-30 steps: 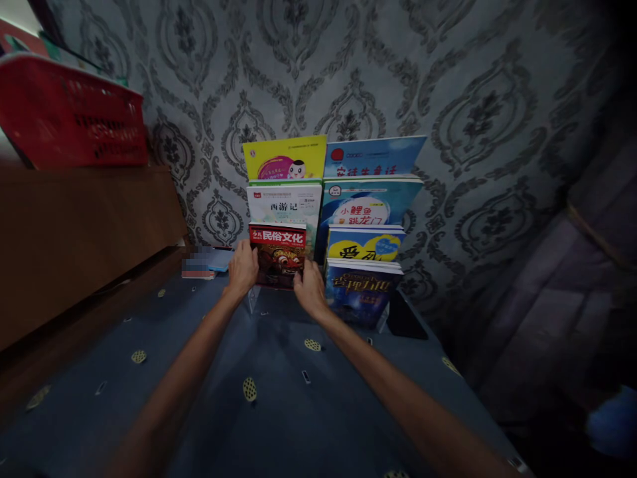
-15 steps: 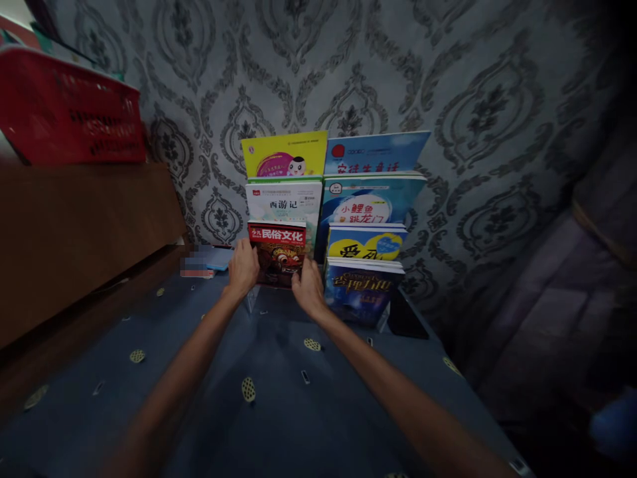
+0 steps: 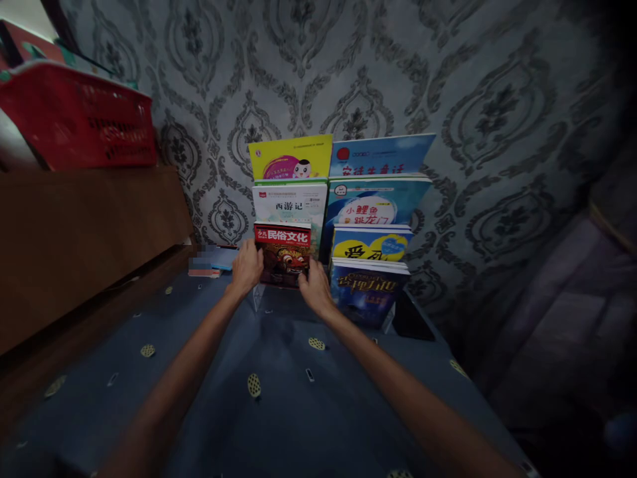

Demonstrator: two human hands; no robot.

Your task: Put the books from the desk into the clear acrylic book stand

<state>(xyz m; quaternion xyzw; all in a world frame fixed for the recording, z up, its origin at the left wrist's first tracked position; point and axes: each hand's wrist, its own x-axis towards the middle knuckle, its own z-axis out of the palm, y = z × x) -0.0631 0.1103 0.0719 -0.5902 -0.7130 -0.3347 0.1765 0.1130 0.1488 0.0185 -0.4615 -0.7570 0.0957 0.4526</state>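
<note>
- Head view: the left hand (image 3: 247, 265) was clamped on the left edge of the red-and-black book (image 3: 283, 257), the right hand (image 3: 316, 285) on its right edge.
- The book stood in front of the white book (image 3: 289, 199), left of the dark blue book (image 3: 367, 295).

A dark-blue, yellow-patterned surface (image 3: 279, 425) carries a blue-topped stack (image 3: 223, 257) left of the left hand (image 3: 247, 267), a clear-sided bookstand (image 3: 390, 317) by both, a black slab (image 3: 413, 320) past the right hand (image 3: 316, 285).

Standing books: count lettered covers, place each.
7, back to front: left, yellow book, white book, red book; right, blue book, teal book, yellow-blue book, navy book. More may hide.
</note>
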